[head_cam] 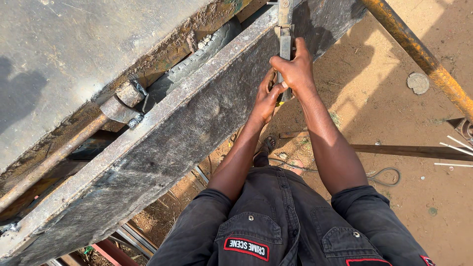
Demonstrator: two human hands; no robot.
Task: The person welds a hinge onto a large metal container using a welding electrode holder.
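Hands both on the grey metal bar (285, 47) that runs upright across the edge of the big steel panel (187, 123). Right hand (295, 69) is wrapped shut around the bar, thumb toward the panel side. Left hand (266, 96) sits just below it, fingers (270, 83) curled closed on the same bar, the two hands touching. Bar's lower end is hidden behind the hands; its upper end runs out of frame.

To do this well, my read: keep both grips stacked and tight, wrists in line with the bar, pull or lever straight along the panel edge rather than sideways, so it doesn't slip off the lip. Feet planted, since the stance is close to the panel.

Surface: scuffed, scratched grey steel with rusty seams; a rusty rod (54, 157) with a cylindrical end fitting lies along the upper seam. Outdoors, bare sandy ground (394, 123), rusty yellow pipe (419, 54) at the right, loose wire (384, 173), thin white rods (456, 145).
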